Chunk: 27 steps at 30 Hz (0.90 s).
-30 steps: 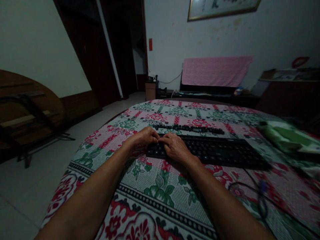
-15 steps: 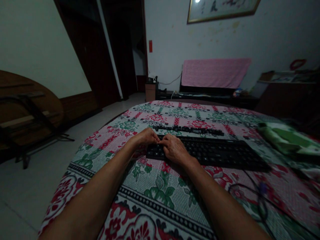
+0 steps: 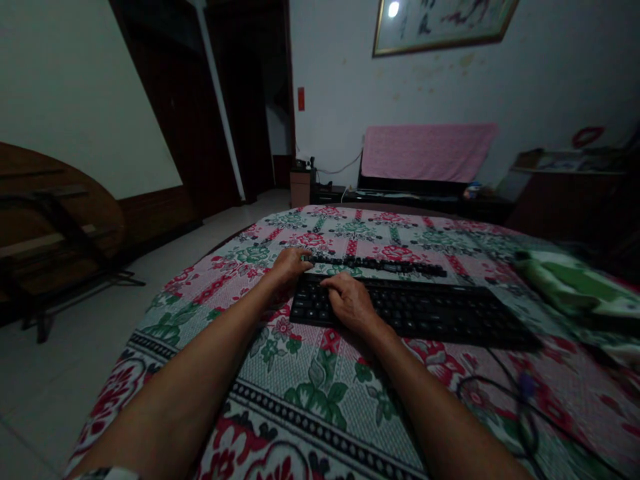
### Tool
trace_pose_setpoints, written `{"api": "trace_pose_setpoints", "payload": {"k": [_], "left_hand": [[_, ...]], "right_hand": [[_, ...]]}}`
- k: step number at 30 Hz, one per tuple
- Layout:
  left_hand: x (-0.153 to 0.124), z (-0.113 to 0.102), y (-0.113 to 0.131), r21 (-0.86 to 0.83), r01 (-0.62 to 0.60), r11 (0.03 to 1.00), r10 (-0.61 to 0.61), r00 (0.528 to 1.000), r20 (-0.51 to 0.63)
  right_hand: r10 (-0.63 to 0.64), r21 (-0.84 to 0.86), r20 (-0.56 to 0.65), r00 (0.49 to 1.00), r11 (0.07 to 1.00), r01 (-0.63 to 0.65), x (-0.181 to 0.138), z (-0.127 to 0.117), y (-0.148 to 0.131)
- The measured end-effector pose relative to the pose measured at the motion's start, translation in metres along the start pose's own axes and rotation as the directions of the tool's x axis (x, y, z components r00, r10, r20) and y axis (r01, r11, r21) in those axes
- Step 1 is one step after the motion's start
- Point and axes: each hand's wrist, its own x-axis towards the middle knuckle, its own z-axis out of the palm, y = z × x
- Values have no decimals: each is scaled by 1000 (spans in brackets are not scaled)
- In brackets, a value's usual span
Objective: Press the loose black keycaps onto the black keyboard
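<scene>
A black keyboard (image 3: 430,310) lies on a floral tablecloth (image 3: 310,380) covering a round table. Behind it runs a row of loose dark keycaps (image 3: 385,265). My left hand (image 3: 290,265) reaches past the keyboard's left corner, its fingertips at the left end of that row, pinched on something I cannot make out. My right hand (image 3: 350,301) rests curled on the keyboard's left keys with fingers bent down.
A green cloth bundle (image 3: 575,283) lies at the table's right. A dark cable (image 3: 520,393) loops at the near right. A folded wooden table (image 3: 55,220) leans at the left wall. A pink cloth (image 3: 427,152) covers furniture behind.
My left hand has left the right hand and moved forward from the keyboard's corner to the row of keycaps. The right hand stays on the keys.
</scene>
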Motion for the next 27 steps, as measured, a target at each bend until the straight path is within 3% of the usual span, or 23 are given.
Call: {"api": "trace_pose_setpoints", "payload": {"k": [4, 9, 23, 27], "left_hand": [[9, 4, 6, 178, 55, 983, -53, 998, -20], [8, 9, 10, 229, 108, 967, -113, 994, 10], [13, 9, 11, 259, 29, 965, -44, 998, 53], [14, 6, 10, 250, -27, 968, -3, 993, 120]], "right_hand": [[4, 1, -3, 1000, 1000, -4, -1, -1, -2], [12, 0, 3, 1000, 1000, -12, 0, -1, -2], [7, 4, 11, 1000, 1000, -7, 0, -1, -1], [19, 2, 14, 1000, 1000, -19, 0, -1, -1]]}}
